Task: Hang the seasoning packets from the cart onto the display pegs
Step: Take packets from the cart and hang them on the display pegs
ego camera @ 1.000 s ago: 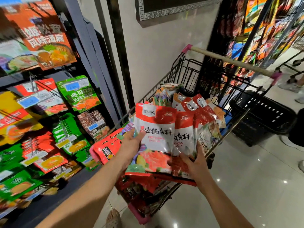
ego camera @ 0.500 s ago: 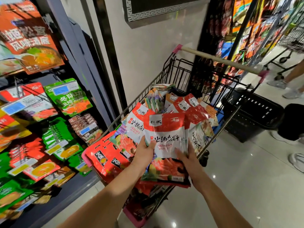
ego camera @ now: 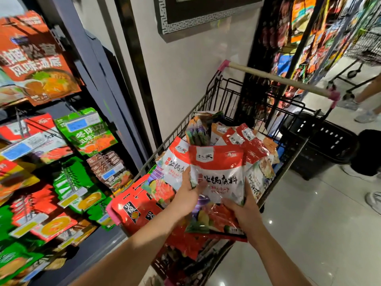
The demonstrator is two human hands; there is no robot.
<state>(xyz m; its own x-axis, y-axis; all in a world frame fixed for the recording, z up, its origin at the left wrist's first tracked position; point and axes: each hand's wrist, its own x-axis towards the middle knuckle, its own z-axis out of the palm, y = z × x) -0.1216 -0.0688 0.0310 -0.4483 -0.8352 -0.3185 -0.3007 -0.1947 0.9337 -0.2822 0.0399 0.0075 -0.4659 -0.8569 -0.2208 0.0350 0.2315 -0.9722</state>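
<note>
Head view, left to right: the display pegs (ego camera: pixel 70 180) on the rack (ego camera: pixel 90 65) already carry hanging bags. The left hand (ego camera: pixel 186 198) grips the stack of seasoning packets (ego camera: pixel 219 182) by its left edge, and the right hand (ego camera: pixel 245 211) clasps its lower right side, just above the cart (ego camera: pixel 276 79). Squaring the top edges before turning left to a peg should help. A second ago the packets were fanned apart; now they overlap.

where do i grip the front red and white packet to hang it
Probably its red top band, pinched from the right, leaving the middle free for a peg. The packet stands upright; left hand and right hand hold it low.
</note>
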